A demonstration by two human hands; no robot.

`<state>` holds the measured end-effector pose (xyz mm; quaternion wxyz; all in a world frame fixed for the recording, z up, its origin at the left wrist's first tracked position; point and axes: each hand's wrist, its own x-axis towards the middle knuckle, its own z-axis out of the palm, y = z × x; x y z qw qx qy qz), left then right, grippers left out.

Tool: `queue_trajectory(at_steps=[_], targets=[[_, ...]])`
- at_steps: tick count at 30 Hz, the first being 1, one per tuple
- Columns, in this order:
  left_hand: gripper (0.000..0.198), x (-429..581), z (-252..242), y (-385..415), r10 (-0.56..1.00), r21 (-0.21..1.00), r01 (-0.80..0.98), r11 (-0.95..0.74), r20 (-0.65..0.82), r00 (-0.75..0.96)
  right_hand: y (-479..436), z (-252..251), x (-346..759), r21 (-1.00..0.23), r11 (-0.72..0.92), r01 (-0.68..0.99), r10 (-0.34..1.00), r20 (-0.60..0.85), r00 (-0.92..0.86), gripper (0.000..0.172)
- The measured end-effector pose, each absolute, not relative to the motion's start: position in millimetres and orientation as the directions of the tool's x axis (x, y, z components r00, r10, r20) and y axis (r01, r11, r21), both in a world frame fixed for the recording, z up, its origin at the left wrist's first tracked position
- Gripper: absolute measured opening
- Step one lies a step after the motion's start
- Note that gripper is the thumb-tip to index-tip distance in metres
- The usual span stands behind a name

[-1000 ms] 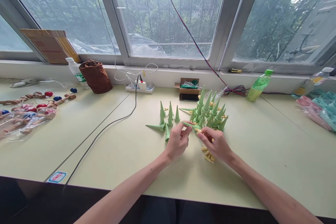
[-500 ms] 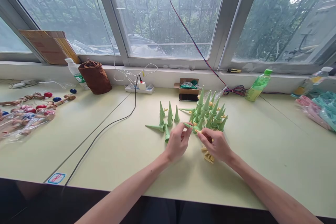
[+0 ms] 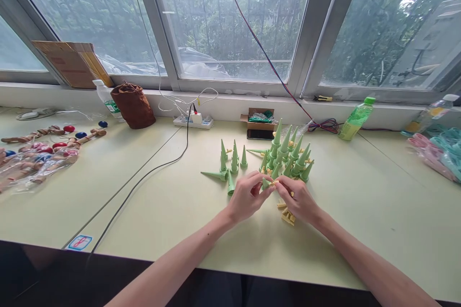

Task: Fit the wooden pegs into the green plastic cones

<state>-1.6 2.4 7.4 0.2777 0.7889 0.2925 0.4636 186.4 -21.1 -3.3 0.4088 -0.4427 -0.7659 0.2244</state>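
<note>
My left hand (image 3: 248, 195) is closed around a green plastic cone (image 3: 265, 183), most of it hidden by the fingers. My right hand (image 3: 297, 196) pinches a small yellow piece (image 3: 275, 183) against the cone. Just behind the hands stands a dense cluster of green cones (image 3: 284, 146), several with yellow pieces sticking out of their sides. To the left is a looser group of cones (image 3: 234, 160), a few of them lying down. Loose yellow pieces (image 3: 287, 216) lie on the table below my right hand.
A small cardboard box (image 3: 260, 119) stands behind the cones, a dark phone (image 3: 260, 134) before it. A black cable (image 3: 158, 166) crosses the table from a power strip (image 3: 194, 123). Bagged wooden toys (image 3: 39, 163) lie left. A green bottle (image 3: 357, 119) stands at back right.
My left hand has turned the cone, so its pointed end no longer shows. Both hands are closer together, with the yellow piece now meeting the cone.
</note>
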Motion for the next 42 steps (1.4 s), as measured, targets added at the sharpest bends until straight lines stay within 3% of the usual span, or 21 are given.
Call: queue_trajectory(at_steps=[16,42], targets=[[0.015,-2,-4,4,0.596,0.543,0.247,-0.802,0.704,0.386,-21,-8,187,-0.681,0.51,0.525,0.858,0.447,-0.254,0.037],[0.02,-4,-4,5,0.598,0.543,0.252,-0.801,0.701,0.389,-21,-5,184,-0.662,0.514,0.546,0.854,0.457,-0.25,0.04]])
